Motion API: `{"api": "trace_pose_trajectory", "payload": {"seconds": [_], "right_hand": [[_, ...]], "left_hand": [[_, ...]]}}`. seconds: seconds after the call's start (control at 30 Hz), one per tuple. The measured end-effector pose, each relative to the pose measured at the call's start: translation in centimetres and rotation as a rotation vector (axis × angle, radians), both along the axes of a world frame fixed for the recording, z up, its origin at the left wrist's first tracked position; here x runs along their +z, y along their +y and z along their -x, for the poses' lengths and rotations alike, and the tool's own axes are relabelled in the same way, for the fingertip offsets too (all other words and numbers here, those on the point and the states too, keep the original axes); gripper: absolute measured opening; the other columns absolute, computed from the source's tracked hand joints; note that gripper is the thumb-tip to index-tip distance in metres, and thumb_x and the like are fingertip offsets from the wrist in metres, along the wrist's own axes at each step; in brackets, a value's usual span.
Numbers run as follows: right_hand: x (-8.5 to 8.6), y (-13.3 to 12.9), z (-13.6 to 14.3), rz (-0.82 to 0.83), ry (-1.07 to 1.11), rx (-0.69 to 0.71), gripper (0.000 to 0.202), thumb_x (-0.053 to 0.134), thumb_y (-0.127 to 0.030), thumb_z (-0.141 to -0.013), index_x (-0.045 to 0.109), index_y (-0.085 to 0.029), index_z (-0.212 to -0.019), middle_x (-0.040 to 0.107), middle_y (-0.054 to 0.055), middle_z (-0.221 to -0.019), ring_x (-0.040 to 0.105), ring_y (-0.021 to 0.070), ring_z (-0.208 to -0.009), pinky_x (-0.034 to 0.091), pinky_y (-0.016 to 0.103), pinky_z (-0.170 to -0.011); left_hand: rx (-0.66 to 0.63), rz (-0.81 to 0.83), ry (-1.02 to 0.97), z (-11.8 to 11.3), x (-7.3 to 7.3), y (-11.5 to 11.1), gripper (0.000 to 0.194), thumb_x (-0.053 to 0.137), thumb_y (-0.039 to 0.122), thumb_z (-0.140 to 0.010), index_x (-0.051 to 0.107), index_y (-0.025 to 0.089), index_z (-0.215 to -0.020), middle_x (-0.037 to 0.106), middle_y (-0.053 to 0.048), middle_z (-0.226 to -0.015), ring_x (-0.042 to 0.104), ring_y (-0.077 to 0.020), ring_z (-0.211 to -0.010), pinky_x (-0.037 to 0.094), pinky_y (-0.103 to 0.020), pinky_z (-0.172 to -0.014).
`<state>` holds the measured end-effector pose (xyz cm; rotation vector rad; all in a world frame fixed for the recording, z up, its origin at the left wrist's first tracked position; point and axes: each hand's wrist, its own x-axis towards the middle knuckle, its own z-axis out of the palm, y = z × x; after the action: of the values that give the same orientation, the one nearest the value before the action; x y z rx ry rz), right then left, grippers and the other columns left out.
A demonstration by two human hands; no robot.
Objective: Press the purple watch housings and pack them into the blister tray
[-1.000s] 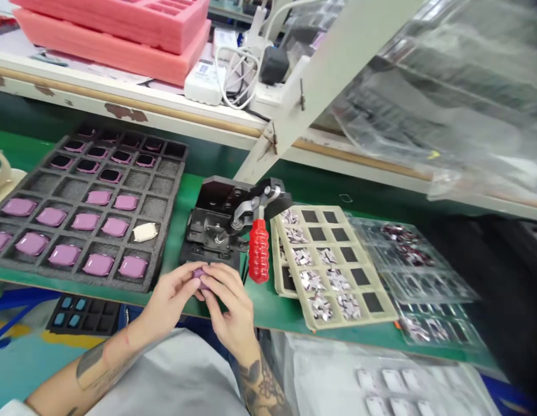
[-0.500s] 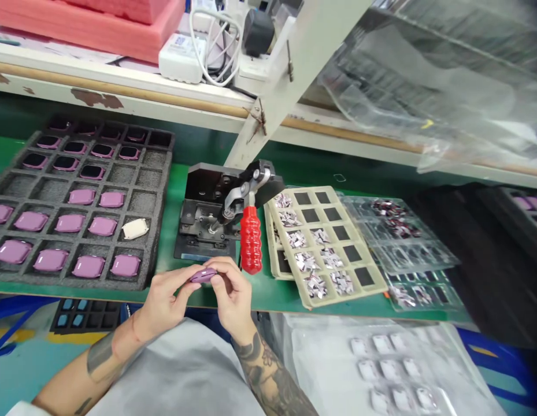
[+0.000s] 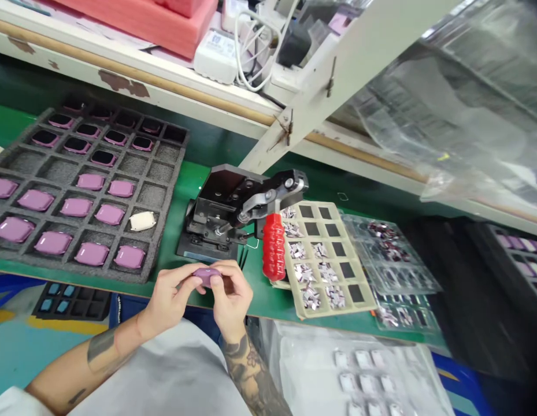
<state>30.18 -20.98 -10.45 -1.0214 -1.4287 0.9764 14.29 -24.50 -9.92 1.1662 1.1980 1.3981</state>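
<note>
Between my two hands I hold a small purple watch case (image 3: 206,277) at the bench's front edge. My left hand (image 3: 171,297) pinches its left end, and my right hand (image 3: 230,294) grips the right end with thumb and fingers. Just beyond them stands a black toggle clamp press (image 3: 220,214) with a red handle (image 3: 274,247) pointing down. On the left lies a dark foam tray (image 3: 153,248) holding several purple watch cases (image 3: 92,253), some with black screens, and one cream case (image 3: 142,221).
To the right, a beige compartment tray (image 3: 367,306) holds small shiny parts. Clear plastic trays (image 3: 393,271) lie beyond it. A white shelf post (image 3: 337,75) slants up behind the press. Below the bench edge, a translucent tray (image 3: 303,370) holds pale pieces.
The view has shifted, so the shelf and press sit further right. The watch case is tilted so that more of its broad purple face shows; both hands still hold it.
</note>
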Motion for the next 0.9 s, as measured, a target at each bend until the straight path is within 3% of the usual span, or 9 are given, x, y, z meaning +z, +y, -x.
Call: {"api": "trace_pose_trajectory", "payload": {"seconds": [0.1, 0.2, 0.3, 0.4, 0.53, 0.63, 0.7, 0.8, 0.9], "right_hand": [[-0.1, -0.2, -0.6, -0.036, -0.100, 0.035, 0.020, 0.068, -0.042, -0.109, 0.078, -0.024, -0.106, 0.075, 0.008, -0.102, 0.074, 0.0236, -0.097, 0.063, 0.041, -0.089], [1.3, 1.0, -1.1, -0.192, -0.169, -0.111, 0.041, 0.057, -0.052, -0.112, 0.070, -0.024, -0.138, 0.069, 0.016, -0.129, 0.072, 0.0295, -0.110, 0.065, 0.048, -0.089], [4.1, 4.0, -1.3, -0.638, -0.172, -0.402, 0.057, 0.057, -0.055, -0.109, 0.058, -0.027, -0.158, 0.058, 0.018, -0.143, 0.069, 0.0350, -0.120, 0.064, 0.060, -0.097], [7.3, 7.6, -1.1, -0.998, -0.291, -0.395, 0.050, 0.048, -0.052, -0.112, 0.062, -0.029, -0.155, 0.062, 0.017, -0.135, 0.068, 0.0401, -0.130, 0.061, 0.070, -0.106], [11.5, 10.5, 0.0, -1.091, -0.380, -0.249, 0.038, 0.035, -0.043, -0.117, 0.066, -0.032, -0.136, 0.066, 0.010, -0.108, 0.077, 0.0326, -0.109, 0.068, 0.059, -0.089], [14.7, 11.3, 1.7, -1.097, -0.209, -0.325, 0.049, 0.021, -0.043, -0.119, 0.067, -0.029, -0.126, 0.058, 0.005, -0.093, 0.073, 0.0228, -0.084, 0.065, 0.044, -0.072], [16.0, 11.2, 2.5, -1.019, -0.139, -0.403, 0.045, 0.030, -0.047, -0.120, 0.065, -0.026, -0.139, 0.062, 0.007, -0.104, 0.073, 0.0240, -0.096, 0.066, 0.045, -0.077], [14.7, 9.5, 2.3, -0.899, -0.094, -0.465, 0.049, 0.058, -0.046, -0.113, 0.059, -0.022, -0.155, 0.064, 0.014, -0.129, 0.069, 0.0303, -0.120, 0.065, 0.051, -0.091], [9.4, 6.1, 0.7, -0.720, -0.121, -0.345, 0.034, 0.057, -0.025, -0.112, 0.068, -0.025, -0.144, 0.071, 0.010, -0.114, 0.073, 0.0264, -0.105, 0.065, 0.049, -0.089]], "left_hand": [[-0.007, 0.140, -0.210, -0.7, -0.3, 0.3, 0.035, 0.075, 0.047, -0.106, 0.085, 0.014, -0.113, 0.086, -0.008, -0.083, 0.080, -0.0196, -0.061, 0.068, -0.029, -0.064], [-0.036, 0.237, -0.357, -1.1, -0.5, 0.8, 0.044, 0.079, 0.054, -0.101, 0.083, 0.012, -0.117, 0.085, -0.010, -0.083, 0.082, -0.0235, -0.066, 0.069, -0.033, -0.065], [-0.070, 0.291, -0.410, -1.4, -0.8, 1.1, 0.049, 0.079, 0.052, -0.102, 0.079, 0.013, -0.132, 0.086, -0.011, -0.091, 0.085, -0.0249, -0.076, 0.068, -0.033, -0.070], [-0.111, 0.327, -0.445, -1.4, -1.2, 1.1, 0.057, 0.087, 0.044, -0.094, 0.074, 0.014, -0.141, 0.086, -0.013, -0.105, 0.085, -0.0259, -0.088, 0.066, -0.032, -0.073], [-0.179, 0.416, -0.404, -1.1, -2.0, 0.6, 0.062, 0.093, 0.032, -0.084, 0.071, 0.012, -0.138, 0.084, -0.010, -0.097, 0.080, -0.0225, -0.076, 0.058, -0.028, -0.063], [-0.178, 0.405, -0.251, -0.8, -2.0, 0.1, 0.043, 0.091, 0.024, -0.080, 0.072, 0.014, -0.117, 0.081, -0.006, -0.092, 0.072, -0.0166, -0.073, 0.056, -0.026, -0.067], [-0.183, 0.356, -0.139, -0.5, -1.5, -0.3, 0.033, 0.089, 0.019, -0.079, 0.069, 0.017, -0.105, 0.078, -0.003, -0.090, 0.070, -0.0147, -0.076, 0.053, -0.024, -0.068], [-0.218, 0.278, 0.002, 0.2, -0.3, -1.0, 0.026, 0.083, 0.016, -0.084, 0.069, 0.019, -0.105, 0.077, -0.002, -0.093, 0.071, -0.0149, -0.080, 0.055, -0.024, -0.072], [-0.217, 0.137, 0.176, 1.5, 0.7, -1.8, 0.027, 0.081, 0.018, -0.089, 0.076, 0.021, -0.115, 0.080, -0.005, -0.103, 0.075, -0.0178, -0.088, 0.062, -0.027, -0.081]]}}
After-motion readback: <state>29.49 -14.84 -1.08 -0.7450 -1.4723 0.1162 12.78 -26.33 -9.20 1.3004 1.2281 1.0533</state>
